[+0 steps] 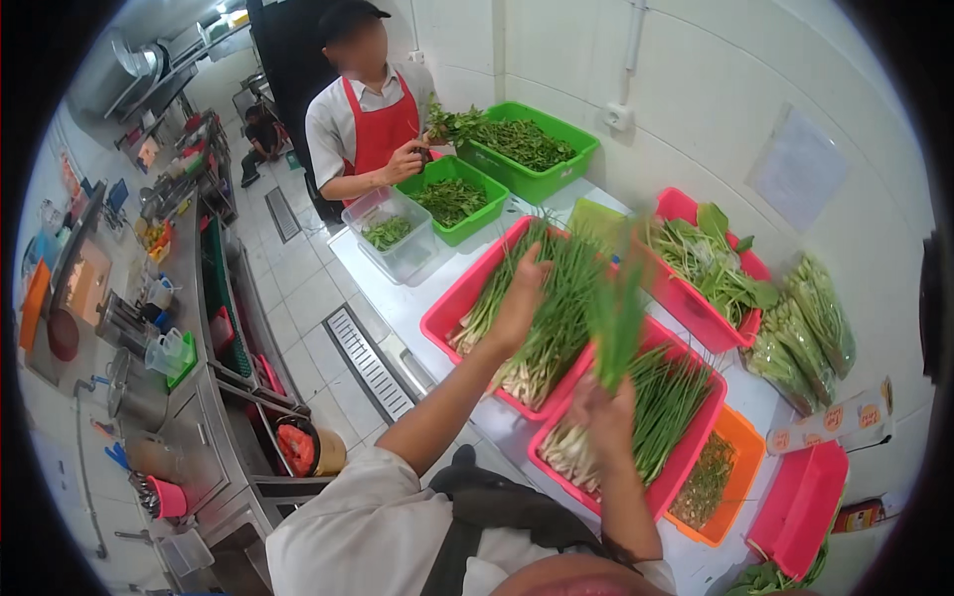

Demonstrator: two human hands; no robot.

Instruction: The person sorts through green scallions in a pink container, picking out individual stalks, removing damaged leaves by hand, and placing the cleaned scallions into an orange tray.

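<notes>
My right hand (611, 417) grips a bunch of spring onions (617, 328), its green tops raised and blurred, over the nearer pink plastic basin (551, 465). White bulb ends and green stalks lie in that basin. My left hand (528, 287) rests among the spring onions (566, 305) in the farther pink basin (440, 346), its fingers partly apart; whether it holds any stalks I cannot tell. An orange tray (749, 462) of green trimmings stands right of the nearer basin.
Across the white table (380, 287), a co-worker in a red apron (380, 119) handles leafy greens by green basins (536, 182) and a clear tub (406, 261). At right are a pink basin (686, 298) of leafy vegetables, bagged greens (805, 343) and a pink tray (801, 506).
</notes>
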